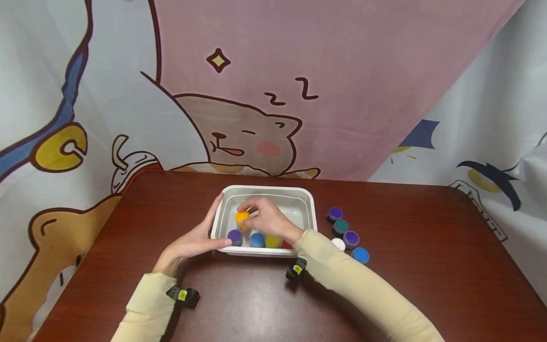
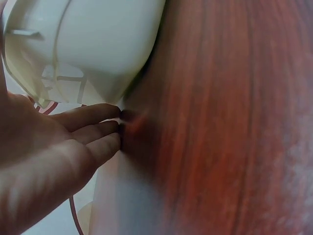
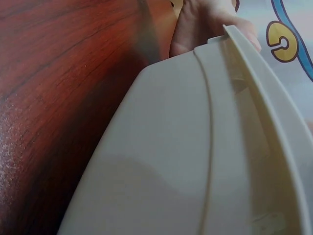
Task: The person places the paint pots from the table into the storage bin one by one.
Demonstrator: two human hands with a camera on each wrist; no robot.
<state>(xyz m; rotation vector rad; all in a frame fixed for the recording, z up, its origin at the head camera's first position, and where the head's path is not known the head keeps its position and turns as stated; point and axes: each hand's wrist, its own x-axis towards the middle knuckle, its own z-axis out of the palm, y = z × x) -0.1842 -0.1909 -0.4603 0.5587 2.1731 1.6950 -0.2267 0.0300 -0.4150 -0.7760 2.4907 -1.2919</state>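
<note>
A white plastic tray (image 1: 265, 254) sits on the table. At its left end is my left hand (image 1: 196, 240); its thumb lies over the front rim and its index finger extends along the left side. The left wrist view shows the other fingers (image 2: 100, 115) straight, below the tray's outer wall. Inside the tray, my right hand (image 1: 267, 218) pinches a small clear pot with an orange lid (image 1: 242, 217). Along the tray's front wall stand a purple-lidded pot (image 1: 235, 237), a blue-lidded pot (image 1: 257, 240) and a yellow-green one (image 1: 272, 242). A red one (image 1: 287, 244) is partly hidden.
Right of the tray stand several more lidded pots: two purple (image 1: 335, 214) (image 1: 351, 238), a green (image 1: 340, 227), a white (image 1: 338, 244) and a blue (image 1: 361, 255). All rest on a dark reddish wooden table (image 1: 427, 266). A cartoon-printed cloth (image 1: 342, 118) hangs behind.
</note>
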